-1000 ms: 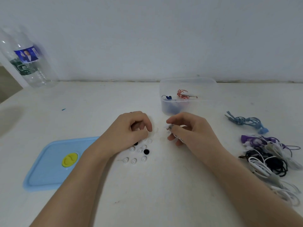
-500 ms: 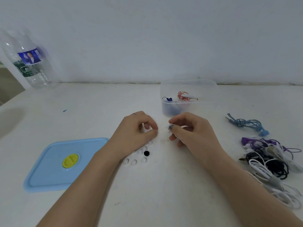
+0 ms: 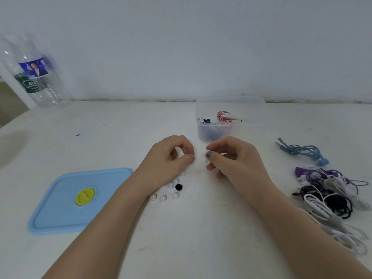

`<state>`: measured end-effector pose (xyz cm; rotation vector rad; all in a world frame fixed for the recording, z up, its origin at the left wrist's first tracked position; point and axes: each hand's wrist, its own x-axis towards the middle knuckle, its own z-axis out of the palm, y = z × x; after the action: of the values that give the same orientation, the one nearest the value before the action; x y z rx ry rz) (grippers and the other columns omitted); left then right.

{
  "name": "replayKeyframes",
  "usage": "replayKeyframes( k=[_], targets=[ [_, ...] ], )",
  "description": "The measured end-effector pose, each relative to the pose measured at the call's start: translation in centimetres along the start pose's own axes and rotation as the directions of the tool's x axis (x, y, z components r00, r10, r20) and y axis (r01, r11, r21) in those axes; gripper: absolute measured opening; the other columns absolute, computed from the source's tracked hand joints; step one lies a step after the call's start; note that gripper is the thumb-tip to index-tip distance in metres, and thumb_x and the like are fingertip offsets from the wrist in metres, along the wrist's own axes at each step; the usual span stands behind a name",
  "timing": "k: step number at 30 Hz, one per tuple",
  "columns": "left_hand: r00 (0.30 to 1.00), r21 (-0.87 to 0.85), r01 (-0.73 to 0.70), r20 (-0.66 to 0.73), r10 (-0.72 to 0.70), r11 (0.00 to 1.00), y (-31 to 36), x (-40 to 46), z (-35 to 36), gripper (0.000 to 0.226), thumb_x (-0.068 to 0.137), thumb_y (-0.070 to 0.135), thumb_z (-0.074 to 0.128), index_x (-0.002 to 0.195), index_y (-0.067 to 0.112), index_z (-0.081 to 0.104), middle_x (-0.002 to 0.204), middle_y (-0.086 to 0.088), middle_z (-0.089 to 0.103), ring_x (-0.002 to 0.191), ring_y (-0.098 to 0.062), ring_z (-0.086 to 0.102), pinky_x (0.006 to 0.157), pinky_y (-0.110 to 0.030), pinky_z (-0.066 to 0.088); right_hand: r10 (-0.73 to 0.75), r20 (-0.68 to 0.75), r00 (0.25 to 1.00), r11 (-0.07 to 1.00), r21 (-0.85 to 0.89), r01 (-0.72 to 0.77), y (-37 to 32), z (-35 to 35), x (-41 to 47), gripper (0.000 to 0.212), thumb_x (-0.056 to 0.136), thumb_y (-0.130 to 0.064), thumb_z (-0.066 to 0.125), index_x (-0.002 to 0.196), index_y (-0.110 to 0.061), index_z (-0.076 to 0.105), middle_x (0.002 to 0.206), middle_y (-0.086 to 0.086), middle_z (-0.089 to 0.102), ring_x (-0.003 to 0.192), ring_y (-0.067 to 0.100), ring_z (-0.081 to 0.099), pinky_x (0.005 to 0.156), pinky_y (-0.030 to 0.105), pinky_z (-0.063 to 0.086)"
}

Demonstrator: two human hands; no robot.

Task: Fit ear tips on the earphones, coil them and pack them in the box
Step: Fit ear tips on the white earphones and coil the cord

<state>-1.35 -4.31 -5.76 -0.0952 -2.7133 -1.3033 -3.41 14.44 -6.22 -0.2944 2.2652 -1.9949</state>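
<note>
We see our two forearms bare to the frame's lower edge, no sleeves or watch on either. Our left hand carries a thin ring on one finger; our right hand has a grey-painted thumbnail.

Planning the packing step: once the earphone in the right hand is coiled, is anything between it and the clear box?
Nothing visible blocks the way. The clear box stands open just beyond the right hand, with bare table between them. Its blue lid lies off to the left, and the box already holds blue and red earphones.
</note>
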Motion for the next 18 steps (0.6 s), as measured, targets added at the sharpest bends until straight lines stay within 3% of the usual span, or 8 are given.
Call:
replayKeyframes(
  k=[2,7,12,18],
  targets=[
    [1.0,-0.036,-0.01,0.01,0.01,0.999,0.22,-0.08,0.0,0.012,0.092,0.01,0.068,0.084,0.02,0.065,0.063,0.027,0.059,0.054,-0.008,0.039,0.055,-0.015,0.036,-0.002,0.002,1.0,1.0,0.002,0.002,-0.03,-0.03,-0.01,0.006,0.088,-0.011,0.071,0.089,-0.018,0.071,0.079,-0.001,0.074,0.069,0.015,0.073,0.056,0.027,0.053],
    [0.997,-0.113,-0.073,-0.009,0.073,0.991,0.19,-0.21,-0.01,0.012,0.093,0.01,0.069,0.088,0.019,0.062,0.078,0.016,0.067,0.052,-0.01,0.037,0.053,-0.015,0.035,-0.022,0.007,1.0,1.0,-0.009,0.022,-0.06,-0.04,-0.13,0.007,0.088,-0.011,0.071,0.087,-0.018,0.07,0.077,0.0,0.073,0.069,0.015,0.073,0.056,0.03,0.053],
    [0.995,-0.099,-0.1,0.008,0.102,0.99,0.48,-0.32,0.1,0.008,0.094,0.011,0.07,0.088,0.012,0.065,0.058,0.029,0.057,0.05,-0.006,0.034,0.052,-0.015,0.032,-0.042,0.003,0.999,0.999,-0.002,0.042,-0.23,-0.12,-0.27,0.008,0.089,-0.011,0.07,0.088,-0.018,0.071,0.08,-0.001,0.073,0.071,0.014,0.073,0.058,0.031,0.057],
    [0.993,-0.122,-0.113,0.028,0.117,0.986,0.22,-0.38,0.06,0.012,0.09,0.007,0.074,0.089,0.018,0.068,0.068,0.025,0.064,0.048,-0.006,0.034,0.051,-0.013,0.031,-0.056,0.006,0.998,0.998,-0.035,0.057,-0.21,-0.15,-0.29,0.009,0.089,-0.01,0.069,0.087,-0.019,0.071,0.076,-0.002,0.073,0.071,0.016,0.073,0.058,0.031,0.057]
  ],
)
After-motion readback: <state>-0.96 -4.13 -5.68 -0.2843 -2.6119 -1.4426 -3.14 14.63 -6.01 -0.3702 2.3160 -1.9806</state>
